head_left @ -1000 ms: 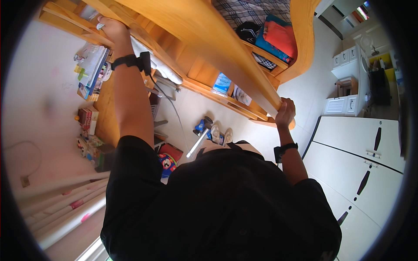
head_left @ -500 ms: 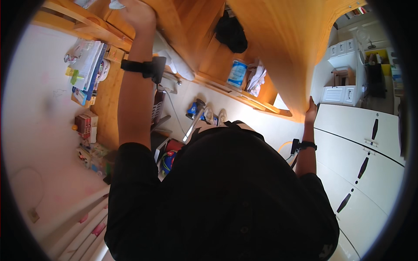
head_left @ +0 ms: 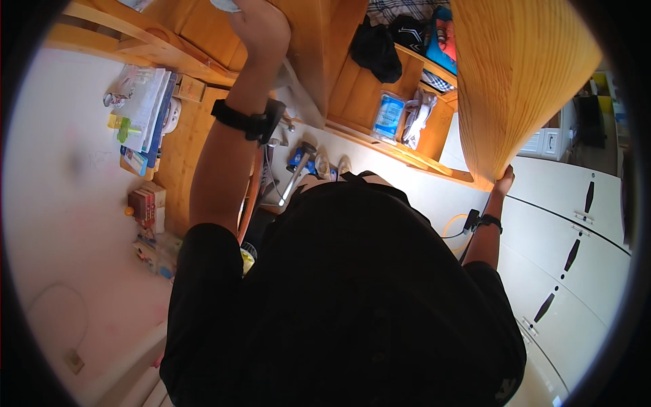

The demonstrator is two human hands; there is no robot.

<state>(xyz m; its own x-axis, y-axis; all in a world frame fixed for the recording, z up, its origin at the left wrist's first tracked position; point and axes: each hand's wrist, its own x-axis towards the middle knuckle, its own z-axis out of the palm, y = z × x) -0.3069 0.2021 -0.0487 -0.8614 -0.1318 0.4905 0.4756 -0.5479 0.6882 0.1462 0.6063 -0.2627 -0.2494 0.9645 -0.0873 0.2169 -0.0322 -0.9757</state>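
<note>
My left hand [head_left: 263, 28] reaches up to an orange-brown wooden panel at the top left. A white cloth [head_left: 225, 5] shows at its fingers, which are partly cut off by the picture's edge. My right hand [head_left: 504, 182] is closed on the lower edge of a wooden cabinet door [head_left: 505, 88], which stands swung out. Inside the cabinet are a black bundle [head_left: 377, 53], a blue-and-white packet [head_left: 388, 117] and a crumpled pale cloth [head_left: 420, 117]. Folded dark and coloured clothes [head_left: 442, 41] lie on a shelf behind the door.
Papers and folders [head_left: 146, 108] stand at the left wall above several books [head_left: 146, 205]. White cabinets with dark handles [head_left: 573, 254] line the right side. A metal stand [head_left: 296, 178] and a pair of shoes [head_left: 323, 167] are on the floor.
The wooden door has swung outward to the right with my right hand, uncovering the folded clothes. My left hand with the white cloth has shifted right in the view.
</note>
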